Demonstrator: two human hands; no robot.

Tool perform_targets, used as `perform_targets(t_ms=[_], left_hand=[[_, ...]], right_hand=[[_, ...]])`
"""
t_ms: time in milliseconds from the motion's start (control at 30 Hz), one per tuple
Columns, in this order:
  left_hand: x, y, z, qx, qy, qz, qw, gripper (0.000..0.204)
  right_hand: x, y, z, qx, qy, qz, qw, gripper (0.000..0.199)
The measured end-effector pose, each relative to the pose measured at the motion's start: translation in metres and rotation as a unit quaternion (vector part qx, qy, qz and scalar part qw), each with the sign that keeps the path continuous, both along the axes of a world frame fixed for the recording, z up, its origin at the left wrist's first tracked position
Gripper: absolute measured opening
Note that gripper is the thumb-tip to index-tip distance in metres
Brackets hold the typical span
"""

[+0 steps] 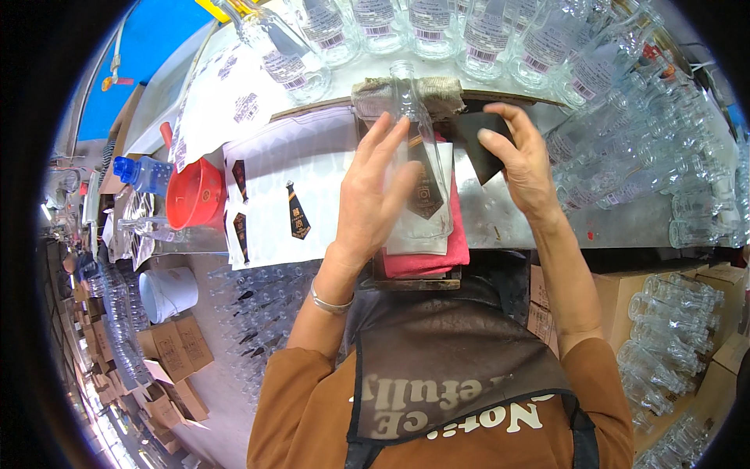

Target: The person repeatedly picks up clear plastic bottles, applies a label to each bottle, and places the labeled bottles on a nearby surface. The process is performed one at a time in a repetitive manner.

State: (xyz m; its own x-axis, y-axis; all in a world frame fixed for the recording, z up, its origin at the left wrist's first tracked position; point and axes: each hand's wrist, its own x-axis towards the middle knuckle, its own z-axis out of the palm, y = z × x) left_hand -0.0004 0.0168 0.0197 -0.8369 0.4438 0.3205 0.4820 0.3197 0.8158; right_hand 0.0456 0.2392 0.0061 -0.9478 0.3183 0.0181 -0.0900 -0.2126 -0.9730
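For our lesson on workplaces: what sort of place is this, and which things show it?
Probably a bottle-labelling workshop. Rows of clear glass bottles crowd the workbench, label sheets lie beside them, and cardboard boxes stand below.
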Motion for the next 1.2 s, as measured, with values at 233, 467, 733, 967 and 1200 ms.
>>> perform_targets(t_ms=[233, 467, 733, 967, 1200], left_hand=[[0.001, 0.002, -0.003, 0.055, -0.061, 0.001, 0.997, 0.067], [0.002, 0.004, -0.004, 0.076, -0.052, 0.003, 0.996, 0.083], [0.002, 0.005, -0.007, 0.083, -0.056, 0.007, 0.995, 0.086], [0.002, 0.006, -0.007, 0.080, -0.048, 0.008, 0.996, 0.087], [0.003, 0.000, -0.016, 0.151, -0.113, 0.024, 0.982, 0.078]], right_hand=[[-0.047, -0.004, 0.051, 0.322, 0.096, 0.078, 0.938, 0.033], [-0.061, -0.007, 0.055, 0.397, 0.153, 0.059, 0.903, 0.032], [-0.066, -0.010, 0.063, 0.422, 0.153, 0.094, 0.888, 0.032], [-0.075, -0.011, 0.070, 0.544, 0.180, 0.109, 0.812, 0.030], [-0.046, -0.025, 0.068, 0.524, 0.304, 0.060, 0.793, 0.027]])
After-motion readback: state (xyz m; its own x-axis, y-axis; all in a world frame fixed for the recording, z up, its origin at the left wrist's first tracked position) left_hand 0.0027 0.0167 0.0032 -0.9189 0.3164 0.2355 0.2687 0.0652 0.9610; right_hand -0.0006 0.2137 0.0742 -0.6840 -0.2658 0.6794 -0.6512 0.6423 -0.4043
